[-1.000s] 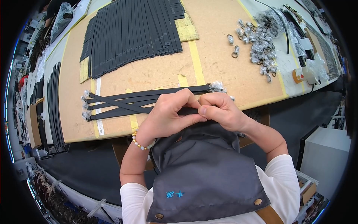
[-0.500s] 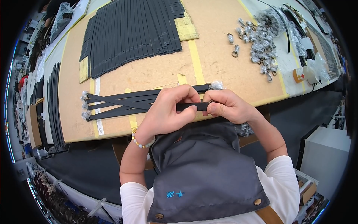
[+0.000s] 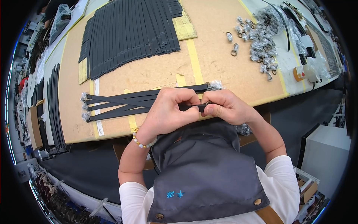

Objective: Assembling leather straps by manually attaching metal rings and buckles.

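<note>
Head view, frame centre: left hand (image 3: 167,112) and right hand (image 3: 227,108) both pinch closed on one black strap (image 3: 192,107) at the table (image 3: 156,72) edge. Crossed straps (image 3: 119,104) extend left; metal rings (image 3: 261,41) upper right.

Tan worktable (image 3: 156,74) over dark floor (image 3: 85,175)

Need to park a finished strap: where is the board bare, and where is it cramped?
Bare board lies between the strap stack and the crossed straps. Another patch runs from the yellow tape to the clasp pile. It is crowded around the hands and that pile.
</note>
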The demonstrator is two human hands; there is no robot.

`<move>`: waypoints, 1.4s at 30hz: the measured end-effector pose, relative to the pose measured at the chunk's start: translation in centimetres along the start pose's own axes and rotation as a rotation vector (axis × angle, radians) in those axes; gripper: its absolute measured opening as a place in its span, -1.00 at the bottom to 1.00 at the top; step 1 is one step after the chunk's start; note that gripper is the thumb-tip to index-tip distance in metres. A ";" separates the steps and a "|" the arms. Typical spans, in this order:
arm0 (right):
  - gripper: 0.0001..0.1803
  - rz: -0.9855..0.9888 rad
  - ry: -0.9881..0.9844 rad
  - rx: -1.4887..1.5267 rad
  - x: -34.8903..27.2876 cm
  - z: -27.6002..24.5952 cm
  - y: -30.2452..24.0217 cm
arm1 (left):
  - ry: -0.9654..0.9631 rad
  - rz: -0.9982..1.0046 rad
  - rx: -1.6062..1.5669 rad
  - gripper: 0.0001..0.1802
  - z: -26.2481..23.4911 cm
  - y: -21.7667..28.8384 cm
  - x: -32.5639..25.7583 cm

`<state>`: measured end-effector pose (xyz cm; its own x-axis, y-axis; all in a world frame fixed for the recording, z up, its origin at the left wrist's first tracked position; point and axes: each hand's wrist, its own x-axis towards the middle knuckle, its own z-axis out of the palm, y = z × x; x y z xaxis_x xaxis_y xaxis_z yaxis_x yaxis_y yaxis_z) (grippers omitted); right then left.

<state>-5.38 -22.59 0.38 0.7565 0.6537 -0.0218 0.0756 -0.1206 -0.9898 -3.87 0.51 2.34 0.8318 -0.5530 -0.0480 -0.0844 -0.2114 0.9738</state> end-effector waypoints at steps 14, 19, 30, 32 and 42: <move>-0.71 -0.072 0.129 -0.102 0.1 1.1 1.0 | -0.067 -0.095 -0.082 -0.93 -0.5 -0.6 0.2; -0.69 -0.051 0.110 -0.013 0.0 1.3 1.6 | -0.114 -0.110 -0.084 -0.90 -0.7 -0.5 0.0; -0.70 -0.047 0.075 -0.002 0.0 1.0 0.9 | -0.093 -0.106 -0.098 -0.91 -0.6 -0.3 0.2; -0.71 -0.063 0.072 -0.052 0.1 0.8 0.9 | -0.063 -0.068 -0.062 -0.91 -0.6 -0.2 0.3; -0.70 -0.040 0.116 -0.063 -0.1 1.3 0.7 | -0.026 -0.067 -0.047 -0.94 -0.4 -0.4 0.1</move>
<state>-6.23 -21.72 -0.46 0.8218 0.5685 0.0380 0.1456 -0.1452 -0.9786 -3.56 0.84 1.98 0.8203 -0.5594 -0.1187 -0.0024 -0.2110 0.9775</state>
